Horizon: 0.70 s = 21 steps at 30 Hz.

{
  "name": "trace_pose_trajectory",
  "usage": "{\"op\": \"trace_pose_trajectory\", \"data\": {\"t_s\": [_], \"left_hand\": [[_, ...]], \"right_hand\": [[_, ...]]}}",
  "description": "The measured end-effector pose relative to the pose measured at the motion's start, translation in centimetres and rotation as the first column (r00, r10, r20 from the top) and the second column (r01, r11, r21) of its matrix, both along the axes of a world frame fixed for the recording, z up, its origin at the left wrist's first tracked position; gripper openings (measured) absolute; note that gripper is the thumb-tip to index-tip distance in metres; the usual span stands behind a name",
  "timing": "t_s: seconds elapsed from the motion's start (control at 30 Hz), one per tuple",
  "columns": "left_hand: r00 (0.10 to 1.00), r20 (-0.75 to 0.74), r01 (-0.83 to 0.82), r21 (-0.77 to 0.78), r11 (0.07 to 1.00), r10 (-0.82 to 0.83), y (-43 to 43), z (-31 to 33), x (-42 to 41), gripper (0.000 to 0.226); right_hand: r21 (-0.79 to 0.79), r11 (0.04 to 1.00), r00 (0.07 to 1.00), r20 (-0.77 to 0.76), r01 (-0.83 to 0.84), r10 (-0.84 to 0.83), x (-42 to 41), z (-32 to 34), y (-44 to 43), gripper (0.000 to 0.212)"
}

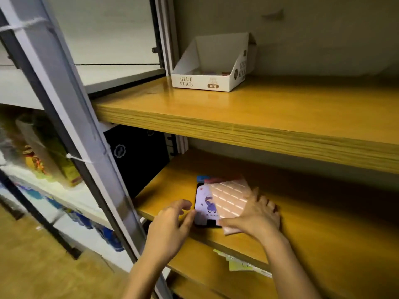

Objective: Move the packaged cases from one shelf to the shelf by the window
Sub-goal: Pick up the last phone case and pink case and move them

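Observation:
A small pile of packaged cases lies on the lower wooden shelf [323, 223]. On top is a pink case with pale dashes [228, 198]. Beside and under it lies a black-edged case with a cartoon figure [206, 209]. A blue package corner [203, 178] peeks out behind. My right hand [257, 214] rests on the pink case, fingers spread over its right side, thumb along its front edge. My left hand [172, 221] hovers at the left edge of the cartoon case, fingers loosely curled and the thumb tip touching its side.
On the upper wooden shelf [259, 117] stands a white "GLUE STICK" display box [207, 83]. A grey metal upright [71, 117] leans across the left. Behind it sit a black box [138, 156] and blurred packaged goods. Paper labels [237, 262] hang below the shelf front.

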<state>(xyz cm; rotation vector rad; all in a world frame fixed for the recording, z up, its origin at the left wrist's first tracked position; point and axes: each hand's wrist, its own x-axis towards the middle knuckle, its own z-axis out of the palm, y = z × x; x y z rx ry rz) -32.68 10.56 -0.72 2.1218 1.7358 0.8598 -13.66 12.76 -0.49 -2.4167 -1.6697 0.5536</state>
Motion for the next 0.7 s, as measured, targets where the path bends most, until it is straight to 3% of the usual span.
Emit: {"op": "trace_pose_trajectory", "data": {"t_s": [0.1, 0.23, 0.3, 0.4, 0.5, 0.7], "left_hand": [[0.998, -0.048, -0.037, 0.016, 0.999, 0.037, 1.7, -0.3, 1.0, 0.031], [0.994, -0.112, -0.019, -0.164, 0.986, 0.0, 3.2, -0.6, 2.8, 0.053], [0.994, -0.098, 0.013, -0.307, 0.951, -0.045, 3.8, -0.8, 4.0, 0.082], [0.968, -0.228, 0.007, -0.402, 0.915, -0.108, 4.4, -1.0, 5.6, 0.128], [0.938, -0.309, 0.034, -0.362, 0.932, -0.154, 4.8, -1.2, 6.4, 0.134], [0.957, -0.194, 0.104, -0.462, 0.881, -0.215, 7.1, -0.7, 6.2, 0.139]], "right_hand": [[-0.058, 0.994, 0.994, -0.041, 0.095, -0.098, 0.9, -0.1, -0.6, 0.127], [0.002, 0.957, 0.933, -0.224, 0.29, -0.282, 2.5, -0.4, -2.8, 0.1], [0.088, 0.929, 0.908, -0.259, 0.36, -0.328, 3.8, -0.2, -4.2, 0.082], [0.234, 0.862, 0.869, -0.338, 0.45, -0.362, 5.3, 0.5, -6.3, 0.06], [0.304, 0.809, 0.858, -0.295, 0.502, -0.421, 5.7, 0.6, -8.3, 0.055], [0.39, 0.694, 0.788, -0.419, 0.605, -0.452, 4.4, 0.2, -11.6, 0.052]]}}
